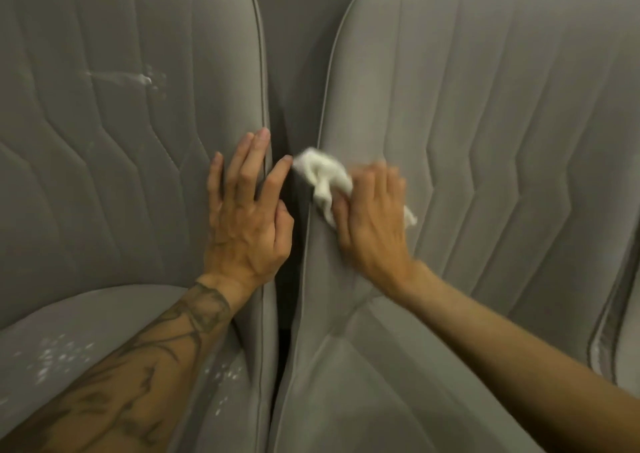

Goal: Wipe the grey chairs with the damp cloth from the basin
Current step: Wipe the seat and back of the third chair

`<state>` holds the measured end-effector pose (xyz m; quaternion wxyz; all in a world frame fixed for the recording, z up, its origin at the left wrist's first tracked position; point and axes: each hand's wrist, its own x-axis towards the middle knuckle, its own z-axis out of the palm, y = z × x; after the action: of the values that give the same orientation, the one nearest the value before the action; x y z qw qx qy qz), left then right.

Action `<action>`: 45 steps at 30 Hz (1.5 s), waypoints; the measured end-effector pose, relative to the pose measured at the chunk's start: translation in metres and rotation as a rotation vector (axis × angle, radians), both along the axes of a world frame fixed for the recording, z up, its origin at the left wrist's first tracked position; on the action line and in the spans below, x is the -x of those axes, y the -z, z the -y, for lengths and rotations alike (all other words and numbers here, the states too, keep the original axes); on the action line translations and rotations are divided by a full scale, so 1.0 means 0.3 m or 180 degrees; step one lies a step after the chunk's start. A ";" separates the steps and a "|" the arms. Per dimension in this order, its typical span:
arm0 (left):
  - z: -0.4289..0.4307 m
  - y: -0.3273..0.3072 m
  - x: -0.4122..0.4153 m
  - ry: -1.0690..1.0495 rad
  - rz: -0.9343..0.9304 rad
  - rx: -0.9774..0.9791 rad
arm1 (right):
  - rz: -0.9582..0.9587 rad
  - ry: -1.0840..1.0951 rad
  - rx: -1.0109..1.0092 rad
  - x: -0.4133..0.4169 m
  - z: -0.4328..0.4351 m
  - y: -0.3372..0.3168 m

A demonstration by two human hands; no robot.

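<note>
Two grey chairs are standing side by side, the left chair (121, 161) and the right chair (485, 161), with a dark gap between them. One white cloth (323, 180) is being pressed against the inner edge of the right chair's backrest by the right hand (375, 217), its fingers curling around it. The left hand (247, 215) is lying flat on the left chair's backrest edge, fingers spread and holding nothing. White specks (62, 352) are dotting the left seat.

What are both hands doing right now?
Left hand: open, fingers spread on the left chair.
Right hand: closed on the white cloth, against the right chair.
</note>
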<state>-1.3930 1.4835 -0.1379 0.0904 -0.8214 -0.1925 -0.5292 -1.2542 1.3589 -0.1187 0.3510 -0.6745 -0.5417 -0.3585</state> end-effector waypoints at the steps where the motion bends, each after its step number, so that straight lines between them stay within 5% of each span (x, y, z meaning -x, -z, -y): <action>1: -0.001 -0.001 -0.001 0.0010 0.0006 -0.0003 | 0.0047 -0.0046 0.0189 0.015 0.035 0.057; 4: 0.000 -0.003 -0.002 0.0009 -0.0033 -0.0009 | 0.0385 0.0016 0.0414 -0.020 0.052 0.028; 9: -0.004 0.001 0.001 -0.0012 -0.0049 -0.0002 | 0.0200 0.0522 -0.0465 -0.099 -0.099 -0.229; 12: -0.003 -0.001 0.002 -0.0026 -0.0048 -0.0006 | -0.0107 0.0378 -0.0480 -0.047 -0.067 -0.107; 17: -0.004 -0.007 0.005 -0.0046 -0.0065 0.0018 | 0.0081 -0.0178 0.0552 0.044 0.110 0.198; 24: 0.000 -0.001 -0.003 -0.0034 -0.0020 -0.0022 | -0.0311 0.0484 -0.0688 -0.073 -0.081 -0.110; 30: 0.003 0.001 0.000 -0.0081 -0.0014 -0.0027 | -0.0216 -0.0191 0.0066 0.033 0.089 0.230; 37: 0.007 -0.002 0.003 -0.0069 -0.0081 0.0000 | -0.0710 0.0234 -0.0548 -0.037 -0.008 0.068; 40: 0.006 -0.002 0.004 -0.0106 -0.0109 -0.0017 | -0.0925 0.0213 -0.0208 0.060 0.051 0.200; 45: 0.014 -0.006 0.017 -0.0124 -0.0136 0.0010 | -0.0591 -0.0062 0.1430 0.217 0.214 0.425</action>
<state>-1.3982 1.4792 -0.1362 0.1034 -0.8287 -0.2074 -0.5095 -1.3192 1.2946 -0.2463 0.2439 -0.7604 -0.5797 -0.1620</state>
